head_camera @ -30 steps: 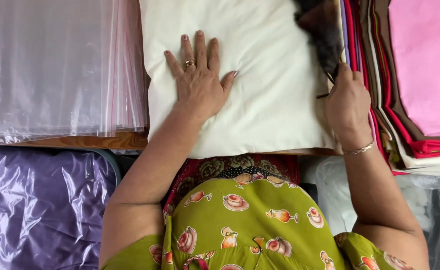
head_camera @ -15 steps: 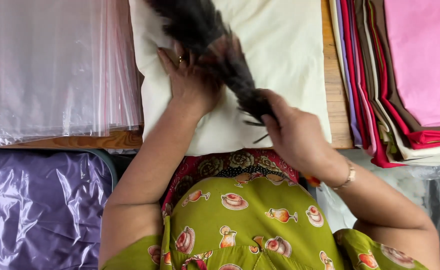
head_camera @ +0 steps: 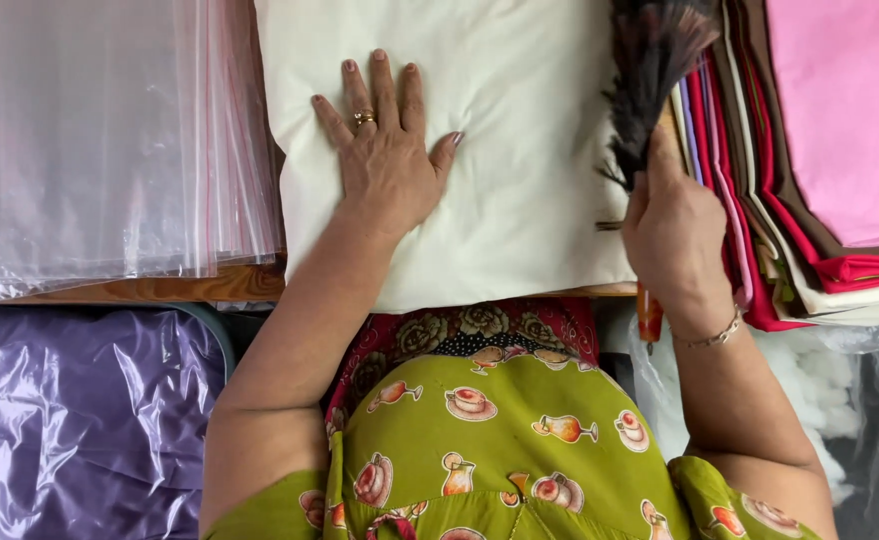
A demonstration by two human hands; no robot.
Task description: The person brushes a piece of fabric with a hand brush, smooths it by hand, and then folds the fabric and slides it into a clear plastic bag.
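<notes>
Left hand (head_camera: 385, 160) lies flat, fingers apart, on the cream pillow (head_camera: 520, 150); right hand (head_camera: 675, 235), fingers clamped on a dark feather duster (head_camera: 650, 70), works at the pillow's right edge.

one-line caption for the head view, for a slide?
Left hand flat on a cream pillow; right hand grips a dark feather duster at its right edge.

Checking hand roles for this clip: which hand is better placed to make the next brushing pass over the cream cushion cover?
Probably the right hand: it grips the dark feather duster at the cream cushion cover's right edge. The left hand lies flat, pinning the cover.
</notes>
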